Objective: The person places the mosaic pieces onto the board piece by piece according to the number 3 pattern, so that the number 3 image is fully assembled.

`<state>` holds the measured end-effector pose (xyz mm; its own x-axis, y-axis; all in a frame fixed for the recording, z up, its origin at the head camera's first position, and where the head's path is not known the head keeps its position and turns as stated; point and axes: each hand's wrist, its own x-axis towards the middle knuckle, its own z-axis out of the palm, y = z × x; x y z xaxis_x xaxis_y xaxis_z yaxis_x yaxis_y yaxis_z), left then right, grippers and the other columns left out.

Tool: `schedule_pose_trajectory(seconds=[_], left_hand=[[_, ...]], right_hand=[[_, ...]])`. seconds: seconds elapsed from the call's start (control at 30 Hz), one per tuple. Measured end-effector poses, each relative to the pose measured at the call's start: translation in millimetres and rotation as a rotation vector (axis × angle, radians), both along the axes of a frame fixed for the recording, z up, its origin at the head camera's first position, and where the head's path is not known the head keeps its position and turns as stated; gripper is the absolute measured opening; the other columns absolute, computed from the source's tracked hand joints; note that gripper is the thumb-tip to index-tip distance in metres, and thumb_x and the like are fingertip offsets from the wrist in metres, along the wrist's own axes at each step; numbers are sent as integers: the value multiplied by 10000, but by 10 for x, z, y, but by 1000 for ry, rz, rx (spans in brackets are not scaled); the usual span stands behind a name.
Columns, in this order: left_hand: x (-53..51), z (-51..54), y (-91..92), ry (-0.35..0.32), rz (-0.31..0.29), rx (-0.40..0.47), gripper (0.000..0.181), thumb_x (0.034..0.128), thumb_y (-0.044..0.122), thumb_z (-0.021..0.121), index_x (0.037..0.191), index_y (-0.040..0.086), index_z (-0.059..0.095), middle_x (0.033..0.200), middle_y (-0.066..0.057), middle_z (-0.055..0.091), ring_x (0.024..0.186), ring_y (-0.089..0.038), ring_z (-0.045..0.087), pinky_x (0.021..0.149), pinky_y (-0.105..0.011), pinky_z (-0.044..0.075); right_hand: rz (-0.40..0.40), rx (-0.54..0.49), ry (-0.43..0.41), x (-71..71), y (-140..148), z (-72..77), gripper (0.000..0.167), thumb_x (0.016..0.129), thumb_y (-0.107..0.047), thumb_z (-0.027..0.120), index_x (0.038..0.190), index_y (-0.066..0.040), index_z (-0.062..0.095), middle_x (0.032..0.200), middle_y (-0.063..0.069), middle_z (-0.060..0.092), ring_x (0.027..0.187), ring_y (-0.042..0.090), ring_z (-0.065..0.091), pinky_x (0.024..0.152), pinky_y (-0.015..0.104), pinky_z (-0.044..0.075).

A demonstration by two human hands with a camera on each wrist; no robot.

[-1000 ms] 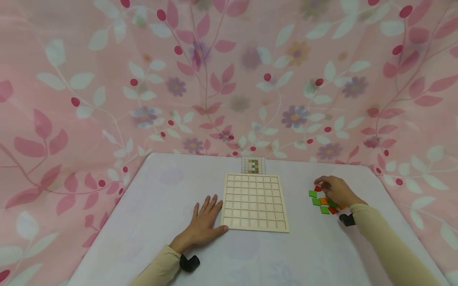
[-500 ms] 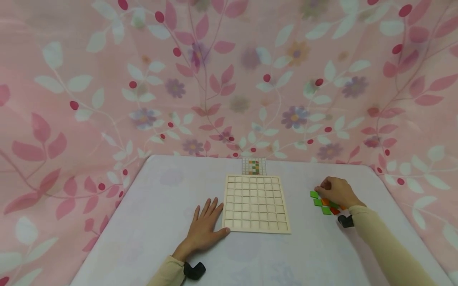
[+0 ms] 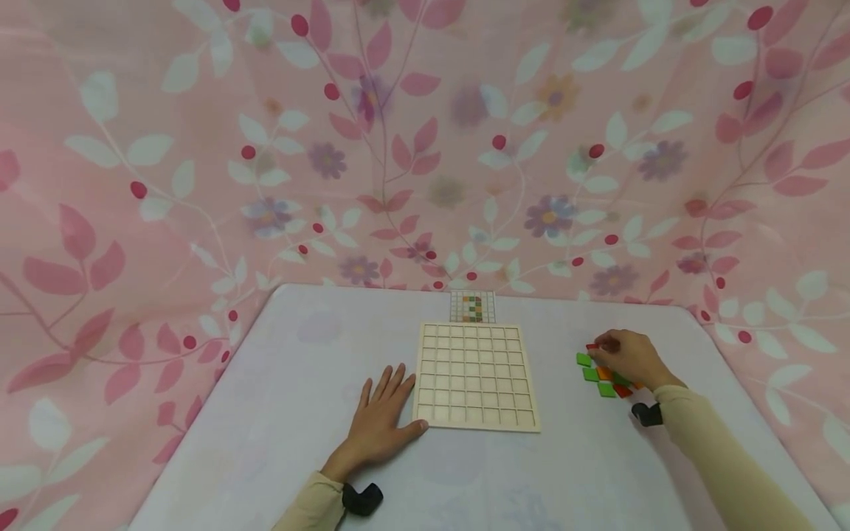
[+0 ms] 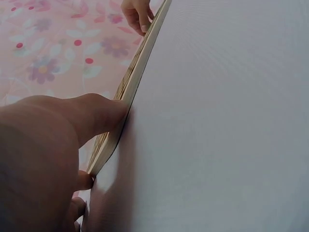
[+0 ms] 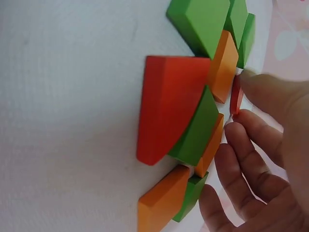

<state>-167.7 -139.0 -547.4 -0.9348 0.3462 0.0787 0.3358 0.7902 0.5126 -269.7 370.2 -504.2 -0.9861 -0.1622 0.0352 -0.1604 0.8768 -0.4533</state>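
Note:
My left hand [image 3: 378,431] lies spread on the white table. Its thumb [image 4: 104,113] and fingertips touch the left side of the pale wooden grid board [image 3: 477,376]. Over the pile at the right, my right hand [image 3: 631,358] pinches a small red tile [image 5: 236,94] between thumb and index finger. Close to that hand are green tiles [image 3: 591,375], an orange tile [image 5: 223,65] and another red tile [image 5: 171,106] with a curved side. In the head view, the hand covers part of the pile.
Behind the board lies a small pattern card [image 3: 473,307], printed with a grid and coloured squares. A pink floral cloth [image 3: 425,147] hangs along the back of the white table [image 3: 319,354].
The right thumb and index finger have come together on the red tile, which lay under the fingers a second ago. The left hand keeps its place at the board.

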Motion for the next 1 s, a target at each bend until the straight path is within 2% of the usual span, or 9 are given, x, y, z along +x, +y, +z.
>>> schedule_pose_trajectory(seconds=[0.17,0.3,0.43,0.63,0.8,1.0], left_hand=[[-5,24,10,-7,-4,2,843,977,535,647,1649,97,386,1766,-137,236,1661,-381,117,1297,-669,33],[-2,20,16,-8,-3,2,840,975,529,650,1648,99,388,1765,-138,239,1660,-383,119,1298,-668,31],[3,9,7,-8,-2,7,840,974,532,648,1648,102,389,1766,-136,238,1661,-380,119,1297,-667,30],[7,9,-1,-5,1,1,841,972,532,644,1648,101,389,1765,-136,239,1660,-379,120,1296,-668,31],[8,13,-2,-5,2,3,843,975,533,644,1648,94,387,1765,-139,236,1661,-382,117,1296,-667,26],[13,8,-3,-4,0,2,851,978,545,638,1651,93,379,1766,-138,234,1661,-379,119,1296,-668,32]], right_hand=[[43,18,-1,-9,15,-10,385,1009,-248,728,1202,84,710,1099,237,741,1021,401,689,946,615,574],[97,111,21,-19,-4,-40,354,1023,-198,701,1176,121,679,1045,234,697,945,353,653,908,597,591],[120,186,67,-11,-30,-59,342,1029,-169,684,1153,143,620,1022,259,642,927,370,609,910,609,580],[147,179,122,-30,-154,40,348,1032,-122,675,1205,164,576,1084,298,623,993,415,602,954,618,561],[206,186,211,-70,-352,136,305,1004,-70,708,1185,152,601,1047,270,629,942,383,606,878,559,583],[272,189,305,-113,-621,127,259,971,-24,725,1155,127,624,1011,228,632,916,362,613,830,510,579]])
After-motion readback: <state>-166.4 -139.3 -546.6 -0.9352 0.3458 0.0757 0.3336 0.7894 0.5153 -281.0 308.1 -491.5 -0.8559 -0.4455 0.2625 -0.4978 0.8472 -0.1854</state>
